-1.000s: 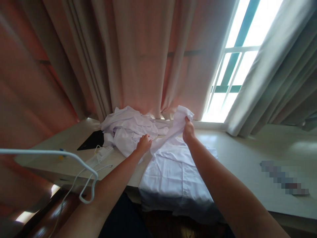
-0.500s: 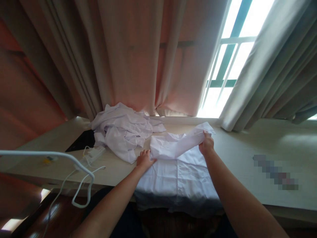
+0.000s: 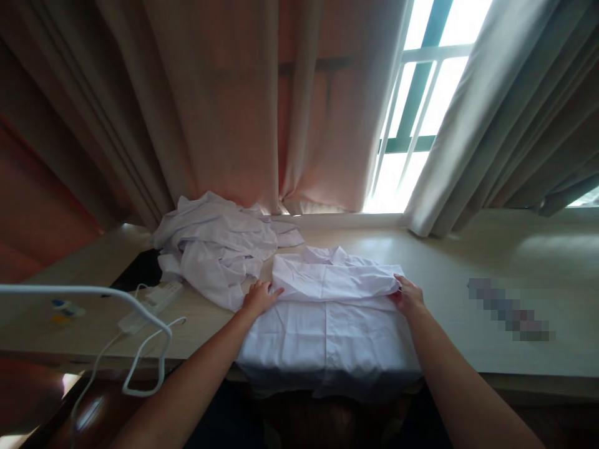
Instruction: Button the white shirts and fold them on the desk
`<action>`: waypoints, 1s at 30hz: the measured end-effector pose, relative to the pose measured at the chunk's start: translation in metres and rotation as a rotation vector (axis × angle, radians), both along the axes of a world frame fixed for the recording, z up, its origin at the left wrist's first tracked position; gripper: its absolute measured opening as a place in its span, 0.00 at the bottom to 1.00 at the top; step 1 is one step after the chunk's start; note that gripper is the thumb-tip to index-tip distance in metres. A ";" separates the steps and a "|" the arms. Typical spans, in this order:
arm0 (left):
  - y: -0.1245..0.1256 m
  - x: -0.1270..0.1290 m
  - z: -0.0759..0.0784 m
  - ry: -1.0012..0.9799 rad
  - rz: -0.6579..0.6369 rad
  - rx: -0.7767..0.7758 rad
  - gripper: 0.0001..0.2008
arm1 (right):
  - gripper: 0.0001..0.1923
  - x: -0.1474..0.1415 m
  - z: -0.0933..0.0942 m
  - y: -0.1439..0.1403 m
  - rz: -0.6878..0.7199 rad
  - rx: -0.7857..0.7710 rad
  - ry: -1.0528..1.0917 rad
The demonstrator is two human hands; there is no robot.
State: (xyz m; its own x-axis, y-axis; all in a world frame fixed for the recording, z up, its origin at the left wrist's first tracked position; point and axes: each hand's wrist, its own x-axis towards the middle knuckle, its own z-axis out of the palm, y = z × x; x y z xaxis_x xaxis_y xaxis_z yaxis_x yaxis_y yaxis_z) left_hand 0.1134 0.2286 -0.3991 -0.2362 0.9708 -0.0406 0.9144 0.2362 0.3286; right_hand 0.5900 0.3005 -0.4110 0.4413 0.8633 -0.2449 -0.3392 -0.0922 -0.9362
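A white shirt (image 3: 327, 324) of thin, smooth cloth lies flat on the pale table (image 3: 468, 274), its lower edge hanging over the near rim, a sleeve folded across its upper part. The left hand (image 3: 259, 297) presses the shirt's left edge with fingers spread flat; the right hand (image 3: 410, 296) rests on the sleeve's end, fingers loosely apart. A crumpled heap of white garments (image 3: 219, 246) lies just beside, before heavy pleated curtains (image 3: 224, 106).
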 end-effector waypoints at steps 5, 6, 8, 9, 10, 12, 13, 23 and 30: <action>0.045 0.002 0.002 -0.042 0.067 -0.054 0.27 | 0.12 0.014 -0.005 -0.011 0.059 -0.074 -0.269; 0.052 0.002 0.002 -0.040 0.082 -0.061 0.26 | 0.11 0.017 -0.004 -0.012 0.063 -0.076 -0.335; 0.063 0.003 0.002 -0.032 0.108 -0.069 0.23 | 0.09 0.022 -0.003 -0.012 0.069 -0.080 -0.470; 0.067 0.002 0.001 -0.028 0.120 -0.070 0.22 | 0.08 0.024 -0.002 -0.012 0.073 -0.083 -0.536; 0.070 0.001 0.001 -0.022 0.131 -0.070 0.20 | 0.09 0.026 -0.002 -0.011 0.077 -0.088 -0.600; 0.074 -0.002 0.001 -0.010 0.152 -0.067 0.18 | 0.10 0.028 -0.002 -0.009 0.086 -0.099 -0.720; 0.074 -0.004 0.002 -0.003 0.161 -0.065 0.18 | 0.11 0.028 -0.002 -0.009 0.088 -0.104 -0.775; 0.054 0.038 0.002 0.174 -0.073 0.187 0.27 | 0.27 -0.011 -0.010 -0.003 0.367 0.096 -1.582; 0.068 0.041 -0.041 0.213 -0.267 -0.001 0.37 | 0.34 -0.026 -0.045 0.005 0.688 0.073 -1.780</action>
